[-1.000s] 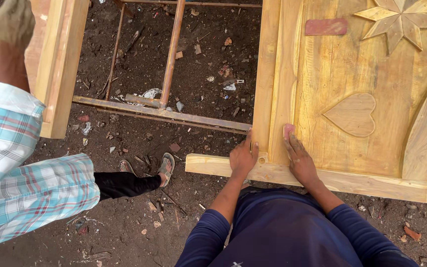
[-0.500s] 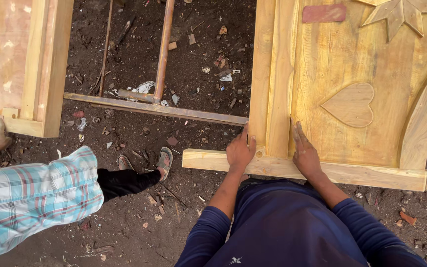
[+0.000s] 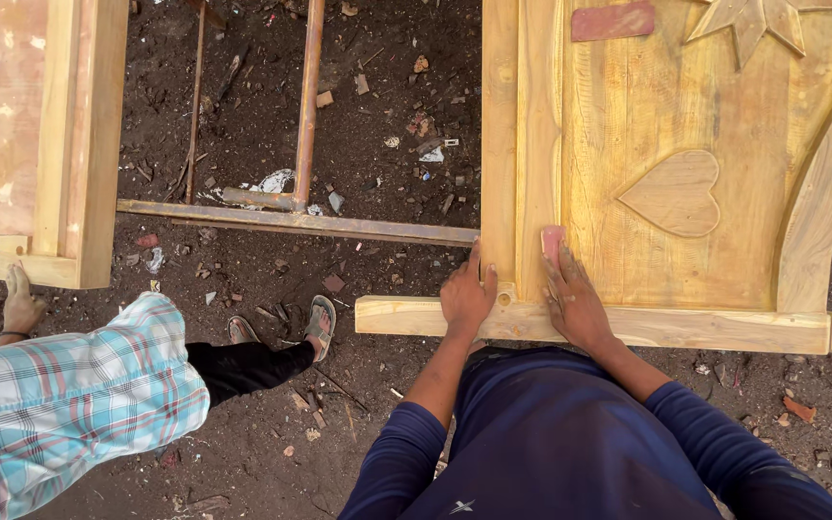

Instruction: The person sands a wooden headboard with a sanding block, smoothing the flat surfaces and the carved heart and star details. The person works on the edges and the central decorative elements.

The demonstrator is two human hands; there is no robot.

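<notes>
A carved yellow wooden door (image 3: 686, 125) lies flat, with a raised heart (image 3: 674, 195) and a star (image 3: 753, 21) on its panel. My left hand (image 3: 467, 297) rests flat on the door's left stile, near the bottom rail (image 3: 724, 329), and holds nothing. My right hand (image 3: 578, 303) presses a small pinkish sandpaper piece (image 3: 553, 241) against the panel edge just left of the heart. My dark blue sleeves and torso fill the lower middle of the view.
A second reddish sandpaper piece (image 3: 613, 19) lies on the door's top. A co-worker in a plaid shirt (image 3: 60, 404) crouches at left, one hand (image 3: 21, 306) at the end of another wooden frame (image 3: 60, 144). Rusty metal bars (image 3: 305, 116) and scraps lie on dark dirt.
The co-worker's hand has dropped from the top of the left frame to its lower end, and the body has crouched lower. My hands stay in nearly the same place on the door.
</notes>
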